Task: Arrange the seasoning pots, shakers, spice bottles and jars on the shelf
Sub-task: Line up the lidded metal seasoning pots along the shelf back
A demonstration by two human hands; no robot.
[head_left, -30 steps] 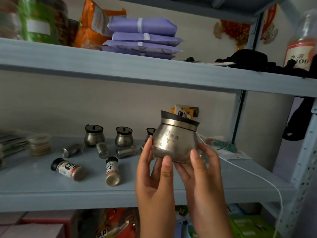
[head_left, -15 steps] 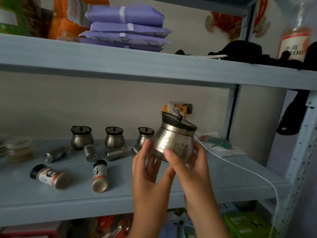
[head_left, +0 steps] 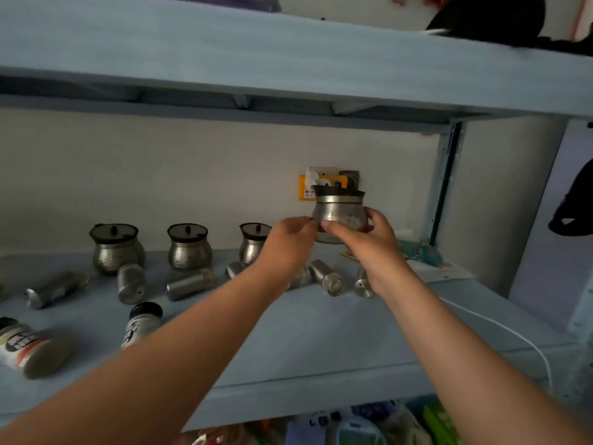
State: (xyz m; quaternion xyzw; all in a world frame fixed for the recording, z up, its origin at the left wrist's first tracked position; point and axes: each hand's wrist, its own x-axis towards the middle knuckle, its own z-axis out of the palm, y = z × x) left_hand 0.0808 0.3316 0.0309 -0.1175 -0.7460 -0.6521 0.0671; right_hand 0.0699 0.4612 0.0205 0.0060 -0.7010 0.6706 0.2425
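Far out to the left of the left hand, a white-labelled spice bottle with a black cap (head_left: pixel 24 346) lies on its side at the front of the pale blue metal shelf (head_left: pixel 321 342). A second black-capped labelled spice bottle (head_left: pixel 141 322) lies nearer the left forearm. Behind these, three small brushed-steel shakers are scattered: one lying down (head_left: pixel 53 289), one roughly upright (head_left: pixel 130 284), one on its side (head_left: pixel 189 284). Further back, three round-bellied steel seasoning pots with dark lids stand in a row along the wall (head_left: pixel 115 250) (head_left: pixel 189 248) (head_left: pixel 253 242), the last just beside the left hand and partly hidden by it.

The left hand (head_left: pixel 290 242) has its fingers bent, their tips pressed to the left flank of a fourth steel seasoning pot with a dark lid (head_left: pixel 338 210). The right hand (head_left: pixel 362 239) grips the same pot, thumb across the front, fingers curled round the right side. The pot is upright at the back of the shelf; whether its base touches the shelf cannot be told. Behind it is a yellow wall socket (head_left: pixel 308 192).

Below and between the wrists lie two more steel shakers (head_left: pixel 325 277) (head_left: pixel 364 284). Right of the right hand rests a teal patterned pouch (head_left: pixel 420 250), and a white cable (head_left: pixel 513 335) trails over the shelf.
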